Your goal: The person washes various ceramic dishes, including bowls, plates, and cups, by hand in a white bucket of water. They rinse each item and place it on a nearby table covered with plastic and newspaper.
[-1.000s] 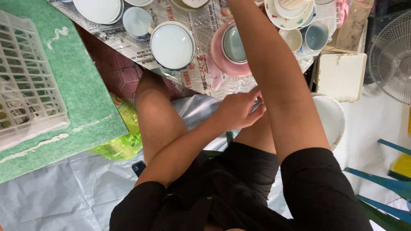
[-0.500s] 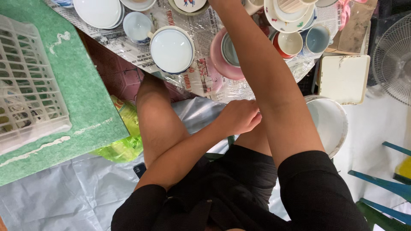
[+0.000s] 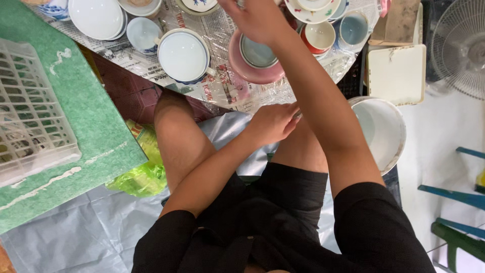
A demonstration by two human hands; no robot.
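My right hand [image 3: 255,17] reaches forward over a table crowded with dishes, just above a pink bowl [image 3: 241,65] that holds a smaller grey-rimmed bowl [image 3: 257,50]. The top edge cuts off its fingers, so I cannot tell whether it holds anything. My left hand [image 3: 273,124] is curled closed, resting against my right forearm over my bare knee. A small pale glint shows at its fingertips, too small to identify. A white blue-rimmed cup [image 3: 183,54] with a handle stands left of the pink bowl.
White plates [image 3: 96,17], a small cup [image 3: 143,33], a red cup [image 3: 318,35] and a blue cup [image 3: 353,28] fill the plastic-covered table. A white bucket [image 3: 386,131], square tray [image 3: 396,73] and fan [image 3: 462,45] are on the right. A green board [image 3: 76,126] with a white basket [image 3: 28,116] lies on the left.
My right hand, earlier cut off at the top, now shows above the pink bowl. My left hand has stayed by my knee and forearm.
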